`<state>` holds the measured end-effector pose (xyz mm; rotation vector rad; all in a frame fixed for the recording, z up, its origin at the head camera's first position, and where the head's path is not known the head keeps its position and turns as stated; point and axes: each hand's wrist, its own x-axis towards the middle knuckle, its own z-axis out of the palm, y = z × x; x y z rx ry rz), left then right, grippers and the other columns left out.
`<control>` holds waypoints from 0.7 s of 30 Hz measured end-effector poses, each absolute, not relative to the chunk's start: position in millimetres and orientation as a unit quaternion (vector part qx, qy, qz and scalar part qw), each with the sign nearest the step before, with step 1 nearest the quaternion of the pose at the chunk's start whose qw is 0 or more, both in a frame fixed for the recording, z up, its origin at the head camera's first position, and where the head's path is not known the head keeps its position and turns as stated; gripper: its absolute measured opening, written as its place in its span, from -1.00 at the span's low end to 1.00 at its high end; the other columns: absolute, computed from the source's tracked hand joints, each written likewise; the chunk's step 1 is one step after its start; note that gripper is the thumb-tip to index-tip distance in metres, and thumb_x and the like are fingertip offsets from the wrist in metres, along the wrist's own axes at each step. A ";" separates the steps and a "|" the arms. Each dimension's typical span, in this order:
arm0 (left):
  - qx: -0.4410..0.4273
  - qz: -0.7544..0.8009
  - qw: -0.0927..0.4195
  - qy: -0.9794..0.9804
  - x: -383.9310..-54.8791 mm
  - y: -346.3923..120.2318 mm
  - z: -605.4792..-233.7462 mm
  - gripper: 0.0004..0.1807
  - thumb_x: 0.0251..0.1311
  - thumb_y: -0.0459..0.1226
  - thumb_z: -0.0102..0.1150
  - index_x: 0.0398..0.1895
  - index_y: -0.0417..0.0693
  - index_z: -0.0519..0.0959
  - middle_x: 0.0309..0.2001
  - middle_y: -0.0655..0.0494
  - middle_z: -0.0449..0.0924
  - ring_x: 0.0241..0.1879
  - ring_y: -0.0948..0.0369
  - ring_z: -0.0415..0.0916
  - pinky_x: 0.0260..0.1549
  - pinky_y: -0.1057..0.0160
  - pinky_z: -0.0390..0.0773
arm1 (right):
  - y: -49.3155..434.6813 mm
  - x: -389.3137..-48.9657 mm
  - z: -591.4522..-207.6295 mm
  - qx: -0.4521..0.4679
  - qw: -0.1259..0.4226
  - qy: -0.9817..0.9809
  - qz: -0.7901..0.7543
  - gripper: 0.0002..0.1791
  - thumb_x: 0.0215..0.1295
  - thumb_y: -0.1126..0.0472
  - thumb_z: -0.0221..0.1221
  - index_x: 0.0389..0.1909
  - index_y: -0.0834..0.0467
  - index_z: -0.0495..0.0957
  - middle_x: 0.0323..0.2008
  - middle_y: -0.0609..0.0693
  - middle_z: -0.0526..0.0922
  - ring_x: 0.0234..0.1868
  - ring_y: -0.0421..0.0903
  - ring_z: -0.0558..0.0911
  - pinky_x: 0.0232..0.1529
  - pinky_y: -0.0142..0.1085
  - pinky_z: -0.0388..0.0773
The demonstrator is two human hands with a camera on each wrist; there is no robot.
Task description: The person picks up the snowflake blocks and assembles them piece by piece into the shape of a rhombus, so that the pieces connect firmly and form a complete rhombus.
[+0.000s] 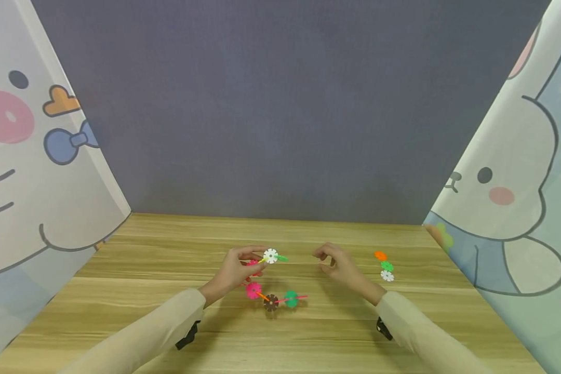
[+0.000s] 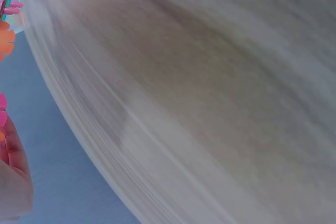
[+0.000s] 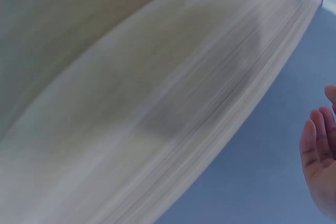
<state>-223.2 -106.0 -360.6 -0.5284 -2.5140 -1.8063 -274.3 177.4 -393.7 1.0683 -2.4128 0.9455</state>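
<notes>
My left hand (image 1: 236, 270) pinches a curved chain of slotted plastic snowflake discs near one end. Beyond the fingertips stick out a white disc (image 1: 270, 256) and, slotted to it, a green disc (image 1: 282, 258) seen nearly edge-on. The chain curves toward me through a pink disc (image 1: 253, 291), a brown disc (image 1: 271, 303) and a teal disc (image 1: 291, 298), ending in a pink disc (image 1: 302, 297) seen edge-on. Part of the chain hides behind the left fingers. Right of the chain, my right hand (image 1: 341, 265) hovers with loosely bent fingers, holding nothing visible.
On the wooden table (image 1: 177, 234) to the right lie three loose discs: orange (image 1: 381, 255), green (image 1: 387, 266) and white (image 1: 387, 276). A dark grey panel (image 1: 280, 114) stands at the back, with cartoon-printed panels at both sides. Sleeve cloth fills most of both wrist views.
</notes>
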 end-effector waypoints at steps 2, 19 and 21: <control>-0.170 -0.576 0.003 -0.799 -223.5 -107.0 -361.2 -0.57 0.09 -0.39 0.21 0.08 -0.20 0.48 -0.18 -0.27 0.61 -0.45 -0.04 0.64 -0.65 0.15 0.58 | 190.1 -274.6 -394.6 0.362 0.162 -0.858 0.327 -0.70 -0.06 0.53 0.27 -0.24 0.27 0.54 -0.33 0.13 0.58 -0.34 -0.03 0.52 -0.50 -0.37 0.44; -0.172 -0.572 -0.001 -0.802 -223.2 -110.0 -361.2 -0.55 0.10 -0.39 0.20 0.11 -0.20 0.45 -0.18 -0.25 0.62 -0.50 0.18 0.63 -0.64 0.07 0.57 | 292.8 -274.2 -399.7 0.310 0.114 -0.903 0.273 -0.71 -0.05 0.54 0.23 -0.23 0.34 0.52 -0.29 0.17 0.59 -0.31 0.07 0.52 -0.43 -0.31 0.51; -0.173 -0.572 -0.001 -0.802 -223.1 -110.2 -361.0 -0.55 0.10 -0.39 0.20 0.11 -0.19 0.46 -0.18 -0.25 0.61 -0.50 0.17 0.63 -0.64 0.05 0.57 | 302.0 -273.7 -396.9 0.307 0.102 -0.910 0.259 -0.71 -0.04 0.53 0.23 -0.22 0.35 0.52 -0.28 0.17 0.60 -0.30 0.07 0.54 -0.35 -0.24 0.54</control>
